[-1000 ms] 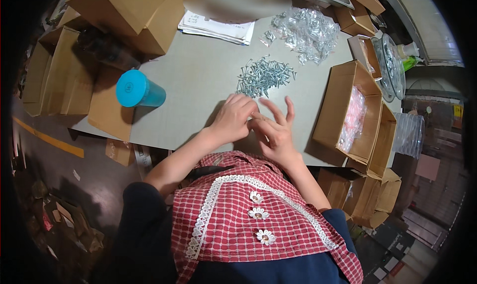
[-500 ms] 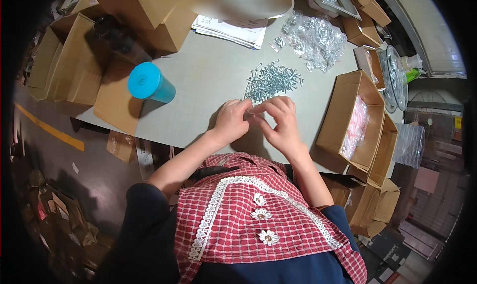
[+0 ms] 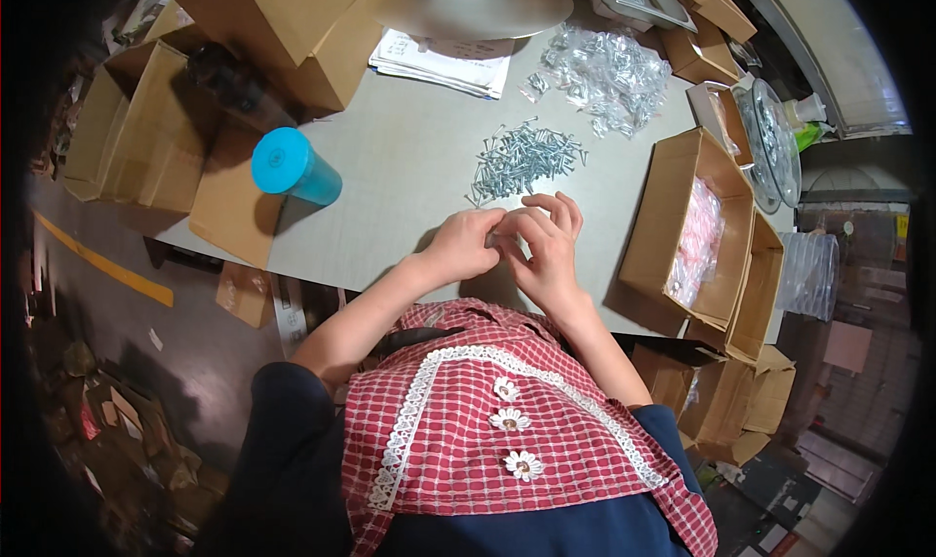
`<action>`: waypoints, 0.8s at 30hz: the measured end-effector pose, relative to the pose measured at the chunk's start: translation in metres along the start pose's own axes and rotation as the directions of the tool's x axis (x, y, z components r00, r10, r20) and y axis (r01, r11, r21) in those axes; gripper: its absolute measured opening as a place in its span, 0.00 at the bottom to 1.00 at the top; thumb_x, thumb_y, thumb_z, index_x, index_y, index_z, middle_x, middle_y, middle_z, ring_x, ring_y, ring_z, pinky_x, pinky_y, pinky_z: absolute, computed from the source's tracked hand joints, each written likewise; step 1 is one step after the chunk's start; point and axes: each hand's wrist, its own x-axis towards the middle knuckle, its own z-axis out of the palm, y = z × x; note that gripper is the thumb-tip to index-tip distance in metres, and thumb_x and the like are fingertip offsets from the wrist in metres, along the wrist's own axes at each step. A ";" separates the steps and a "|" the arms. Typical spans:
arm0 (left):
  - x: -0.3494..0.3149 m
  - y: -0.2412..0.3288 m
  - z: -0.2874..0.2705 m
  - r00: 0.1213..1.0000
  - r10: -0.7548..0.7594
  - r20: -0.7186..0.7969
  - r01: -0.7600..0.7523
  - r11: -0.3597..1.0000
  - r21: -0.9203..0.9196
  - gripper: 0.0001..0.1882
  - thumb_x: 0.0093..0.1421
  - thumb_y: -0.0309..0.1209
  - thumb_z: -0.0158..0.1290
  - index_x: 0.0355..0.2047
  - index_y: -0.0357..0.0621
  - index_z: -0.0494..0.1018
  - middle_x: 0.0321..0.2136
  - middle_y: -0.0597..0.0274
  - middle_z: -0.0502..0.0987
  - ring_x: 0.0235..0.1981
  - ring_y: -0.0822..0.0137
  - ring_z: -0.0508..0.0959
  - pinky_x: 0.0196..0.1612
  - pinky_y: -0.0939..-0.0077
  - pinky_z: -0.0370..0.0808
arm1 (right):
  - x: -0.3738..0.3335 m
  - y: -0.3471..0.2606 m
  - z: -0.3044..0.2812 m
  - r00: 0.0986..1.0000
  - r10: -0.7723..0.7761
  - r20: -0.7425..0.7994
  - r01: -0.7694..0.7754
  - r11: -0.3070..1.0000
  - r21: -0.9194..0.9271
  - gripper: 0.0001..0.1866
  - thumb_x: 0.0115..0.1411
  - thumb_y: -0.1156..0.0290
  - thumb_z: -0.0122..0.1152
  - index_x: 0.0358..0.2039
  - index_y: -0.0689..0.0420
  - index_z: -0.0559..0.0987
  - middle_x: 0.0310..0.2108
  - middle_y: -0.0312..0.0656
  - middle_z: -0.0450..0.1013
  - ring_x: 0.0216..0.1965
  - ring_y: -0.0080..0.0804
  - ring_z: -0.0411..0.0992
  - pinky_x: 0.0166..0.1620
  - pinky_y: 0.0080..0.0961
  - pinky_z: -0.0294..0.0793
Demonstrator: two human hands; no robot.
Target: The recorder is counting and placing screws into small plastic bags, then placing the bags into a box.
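Note:
My left hand (image 3: 464, 244) and my right hand (image 3: 543, 252) meet at the near side of the table, fingertips pinched together. Whatever lies between them is small and mostly hidden by the fingers. The right hand's outer fingers are raised and curled. Just beyond the fingertips spreads a loose pile of silvery screws (image 3: 526, 159). Farther back to the right lies a heap of small clear plastic bags (image 3: 612, 77) with metal pieces inside. One little filled bag (image 3: 535, 86) rests apart at the heap's left side.
A blue-lidded cup (image 3: 297, 167) stands left on the table (image 3: 390, 157). Open cardboard boxes (image 3: 151, 133) crowd the left edge. On the right, another box (image 3: 673, 225) holds pink-and-clear plastic bags (image 3: 696, 240). Papers (image 3: 441, 61) lie at the back beside a round metal pan (image 3: 478, 6).
My fingers have drawn closer together, and the right hand has turned with its outer fingers lifted. The view has shifted slightly. The screw pile looks much the same.

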 end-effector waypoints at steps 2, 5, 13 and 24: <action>0.001 0.000 -0.001 0.999 -0.017 0.043 0.021 0.994 -0.109 0.10 0.51 0.20 0.55 0.36 0.36 0.76 0.31 0.48 0.82 0.36 0.45 0.82 0.40 0.57 0.77 | -0.002 0.001 -0.004 0.999 -0.040 0.000 0.040 0.999 -0.005 0.10 0.48 0.77 0.68 0.33 0.51 0.81 0.36 0.34 0.76 0.54 0.40 0.71 0.68 0.52 0.52; 0.003 -0.015 0.005 0.992 -0.068 0.104 0.085 0.982 -0.168 0.09 0.52 0.23 0.56 0.35 0.37 0.77 0.31 0.46 0.82 0.36 0.44 0.82 0.39 0.55 0.77 | -0.003 0.000 -0.008 0.989 -0.142 0.050 0.142 0.990 0.002 0.13 0.47 0.79 0.66 0.34 0.50 0.82 0.36 0.33 0.77 0.55 0.40 0.72 0.71 0.56 0.48; -0.002 0.001 0.010 0.987 -0.138 0.080 0.132 0.988 0.079 0.06 0.50 0.24 0.59 0.29 0.38 0.75 0.24 0.49 0.79 0.29 0.50 0.81 0.33 0.58 0.75 | -0.026 0.018 -0.013 0.948 0.082 0.308 -0.195 0.915 0.354 0.14 0.53 0.79 0.61 0.40 0.50 0.84 0.41 0.31 0.81 0.65 0.41 0.68 0.74 0.58 0.39; 0.004 -0.001 0.032 0.958 0.216 -0.190 -0.161 0.950 0.267 0.10 0.48 0.23 0.61 0.30 0.39 0.72 0.24 0.49 0.78 0.33 0.45 0.80 0.40 0.53 0.74 | -0.035 0.018 -0.018 0.976 0.013 0.217 -0.051 0.984 0.172 0.22 0.48 0.79 0.57 0.44 0.49 0.84 0.50 0.32 0.81 0.73 0.49 0.56 0.74 0.63 0.30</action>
